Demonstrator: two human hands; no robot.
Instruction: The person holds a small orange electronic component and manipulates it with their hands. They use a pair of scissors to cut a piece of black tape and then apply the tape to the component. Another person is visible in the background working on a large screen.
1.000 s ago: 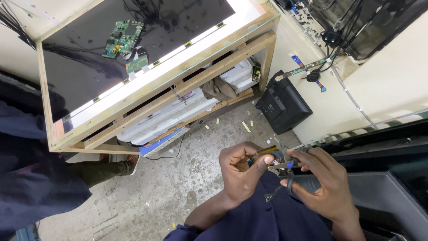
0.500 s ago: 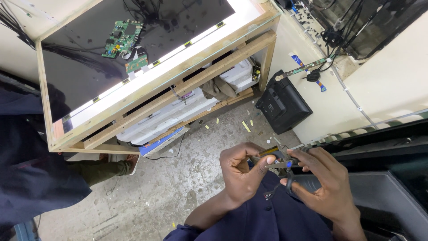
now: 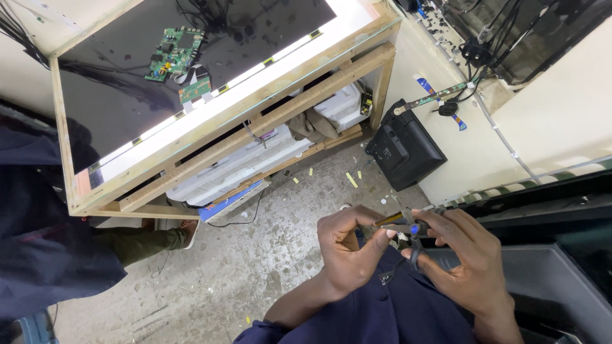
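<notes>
Concrete floor [image 3: 255, 255], wooden bench [image 3: 268, 121], both hands [image 3: 408, 255] pinching tool [image 3: 398, 224]

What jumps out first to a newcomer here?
Both hands, left hand and right hand, meet low in the middle, pinching a small dark tool with a blue spot. Upper left, a big dark panel lies in a wooden frame, a green circuit board on it. A black box sits on the floor, right.
</notes>
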